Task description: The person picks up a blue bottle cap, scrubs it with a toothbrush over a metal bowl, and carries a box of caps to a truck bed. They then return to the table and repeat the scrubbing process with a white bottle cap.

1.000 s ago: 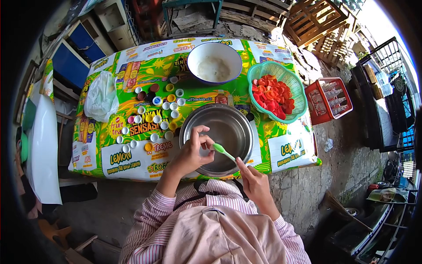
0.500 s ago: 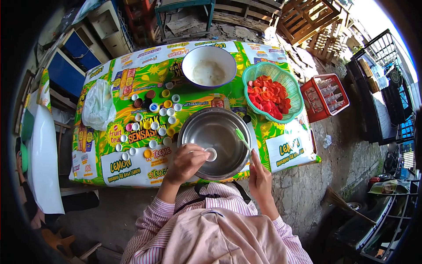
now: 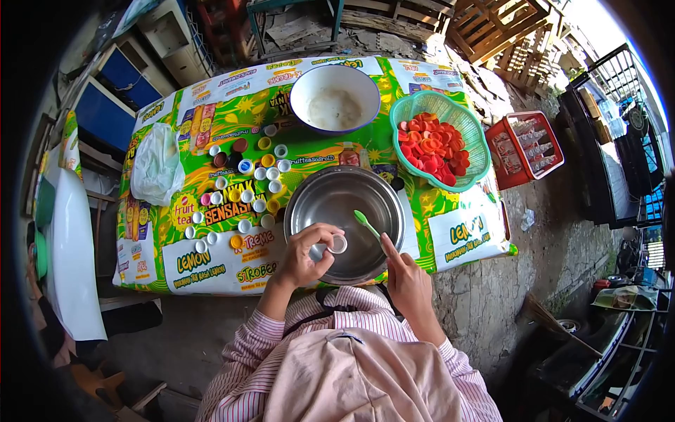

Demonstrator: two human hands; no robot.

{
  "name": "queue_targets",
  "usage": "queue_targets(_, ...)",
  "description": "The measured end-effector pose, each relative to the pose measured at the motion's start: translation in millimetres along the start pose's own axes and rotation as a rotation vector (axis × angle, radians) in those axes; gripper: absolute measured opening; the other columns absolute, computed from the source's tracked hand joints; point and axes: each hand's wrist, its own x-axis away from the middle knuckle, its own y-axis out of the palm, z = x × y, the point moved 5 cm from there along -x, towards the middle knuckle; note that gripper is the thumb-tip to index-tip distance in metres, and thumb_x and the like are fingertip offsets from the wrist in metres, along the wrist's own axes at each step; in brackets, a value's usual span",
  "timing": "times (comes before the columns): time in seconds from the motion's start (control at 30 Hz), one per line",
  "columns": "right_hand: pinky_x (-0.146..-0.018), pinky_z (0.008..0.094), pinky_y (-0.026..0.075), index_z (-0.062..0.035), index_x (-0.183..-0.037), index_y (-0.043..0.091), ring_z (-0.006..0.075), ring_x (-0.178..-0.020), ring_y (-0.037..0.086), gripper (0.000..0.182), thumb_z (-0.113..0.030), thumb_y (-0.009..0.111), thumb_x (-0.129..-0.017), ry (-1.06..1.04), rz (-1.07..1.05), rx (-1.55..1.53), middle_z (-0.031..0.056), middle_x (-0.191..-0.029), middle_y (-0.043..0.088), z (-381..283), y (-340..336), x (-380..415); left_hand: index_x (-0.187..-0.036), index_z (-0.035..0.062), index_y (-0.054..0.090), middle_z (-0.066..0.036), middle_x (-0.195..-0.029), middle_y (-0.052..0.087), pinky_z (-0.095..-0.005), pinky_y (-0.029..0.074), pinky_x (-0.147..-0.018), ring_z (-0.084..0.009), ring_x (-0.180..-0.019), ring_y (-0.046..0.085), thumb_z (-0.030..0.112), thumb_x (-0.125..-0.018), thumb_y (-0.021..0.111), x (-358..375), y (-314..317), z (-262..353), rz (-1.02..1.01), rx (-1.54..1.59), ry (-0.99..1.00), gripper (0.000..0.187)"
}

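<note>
My left hand (image 3: 306, 251) pinches a small white bottle cap (image 3: 338, 244) over the near left part of a steel bowl (image 3: 330, 199). My right hand (image 3: 404, 281) grips a green toothbrush (image 3: 366, 225) by its handle, with the brush head raised over the bowl a little to the right of the cap. The brush head and the cap are apart. The bowl sits near the front edge of a table covered in a green and yellow printed sheet (image 3: 211, 264).
Several loose caps (image 3: 242, 186) in white, yellow, red and brown lie left of the steel bowl. A white basin (image 3: 335, 98) stands at the back, a green basket of red caps (image 3: 437, 144) to its right, a crumpled white bag (image 3: 157, 163) at the left. A red crate (image 3: 527, 148) sits on the ground.
One second ago the brush head touched the cap in my left hand. The brush then swung up and away to the right, and has now come back closer to the cap.
</note>
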Motion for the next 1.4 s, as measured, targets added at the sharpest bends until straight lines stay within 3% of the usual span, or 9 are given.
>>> queue_targets(0.17, -0.047, 0.04, 0.043, -0.027, -0.128, 0.04, 0.0285, -0.053, 0.056, 0.046, -0.014, 0.046, -0.084, 0.03, -0.069, 0.154, 0.0105, -0.074, 0.05, -9, 17, -31, -0.075, -0.0002, 0.053, -0.011, -0.097, 0.059, -0.0266, 0.052, -0.075, -0.0163, -0.086, 0.061, -0.002, -0.067, 0.063, 3, 9, -6, -0.035, 0.056, -0.103, 0.013)
queue_targets(0.23, -0.046, 0.0371, 0.045, -0.027, -0.129, 0.038, 0.0253, -0.054, 0.058, 0.054, -0.01, 0.046, -0.079, 0.023, -0.146, 0.265, 0.0106, -0.082, 0.052, -11, 26, -37, -0.076, -0.0006, 0.054, -0.01, -0.096, 0.059, -0.0265, 0.052, -0.075, -0.0162, -0.085, 0.061, 0.0, -0.066, 0.066, 5, 10, -8, -0.039, 0.055, -0.118, 0.015)
queue_targets(0.4, -0.048, 0.0381, 0.045, -0.0275, -0.127, 0.041, 0.0259, -0.056, 0.058, 0.049, -0.013, 0.046, -0.081, 0.029, -0.176, 0.301, 0.0107, -0.08, 0.053, -9, 23, -33, -0.083, 0.0006, 0.055, -0.009, -0.091, 0.06, -0.0268, 0.052, -0.074, -0.017, -0.081, 0.062, 0.003, -0.064, 0.071, 9, 11, -20, -0.034, 0.016, -0.116, 0.024)
queue_targets(0.47, -0.048, 0.0394, 0.044, -0.0273, -0.125, 0.044, 0.0275, -0.055, 0.057, 0.042, -0.015, 0.046, -0.085, 0.049, -0.122, 0.24, 0.0101, -0.072, 0.053, -6, 6, -27, -0.099, 0.0039, 0.051, -0.008, -0.087, 0.062, -0.0288, 0.053, -0.073, -0.0191, -0.08, 0.063, 0.002, -0.065, 0.07, 9, 9, -26, -0.007, -0.123, -0.192, 0.04)
queue_targets(0.5, -0.048, 0.0394, 0.044, -0.0273, -0.125, 0.044, 0.0275, -0.055, 0.057, 0.042, -0.015, 0.046, -0.085, 0.046, -0.123, 0.24, 0.0101, -0.072, 0.053, -6, -2, -22, -0.099, 0.0039, 0.051, -0.008, -0.087, 0.062, -0.0288, 0.053, -0.073, -0.0191, -0.08, 0.063, 0.002, -0.065, 0.07, 8, 9, -27, -0.004, -0.125, -0.194, 0.04)
queue_targets(0.6, -0.047, 0.0394, 0.041, -0.0262, -0.126, 0.044, 0.0284, -0.054, 0.054, 0.045, -0.011, 0.049, -0.084, -0.006, 0.006, -0.04, 0.0096, -0.065, 0.051, -8, -19, -5, -0.121, 0.0063, 0.03, -0.012, -0.089, 0.062, -0.0329, 0.051, -0.07, -0.0255, -0.078, 0.062, 0.001, -0.064, 0.067, 4, 8, -37, -0.002, -0.187, -0.265, 0.068)
queue_targets(0.73, -0.044, 0.0374, 0.043, -0.0264, -0.129, 0.04, 0.0254, -0.05, 0.054, 0.052, -0.01, 0.051, -0.081, -0.104, 0.018, -0.058, 0.0068, -0.069, 0.051, -8, -5, 11, -0.133, 0.0088, 0.017, -0.013, -0.09, 0.063, -0.0328, 0.051, -0.073, -0.0258, -0.078, 0.063, 0.0, -0.064, 0.066, 0, 10, -46, 0.021, -0.14, -0.271, 0.085)
queue_targets(1.3, -0.044, 0.0376, 0.045, -0.0285, -0.132, 0.034, 0.025, -0.049, 0.053, 0.061, -0.009, 0.053, -0.078, -0.087, 0.012, -0.062, 0.006, -0.073, 0.05, -20, -2, 19, -0.127, 0.0022, 0.025, -0.011, -0.084, 0.061, -0.0291, 0.05, -0.073, -0.0206, -0.077, 0.062, -0.001, -0.059, 0.071, -15, 10, -26, 0.088, -0.209, -0.059, 0.083)
queue_targets(1.4, -0.048, 0.0387, 0.043, -0.0252, -0.127, 0.043, 0.0272, -0.053, 0.053, 0.052, -0.007, 0.053, -0.08, -0.011, 0.075, -0.125, 0.0078, -0.068, 0.049, -20, -14, 19, -0.127, 0.001, 0.025, -0.011, -0.085, 0.06, -0.0292, 0.049, -0.074, -0.0208, -0.077, 0.062, -0.001, -0.06, 0.07, -18, 12, -18, 0.113, -0.22, 0.029, 0.081)
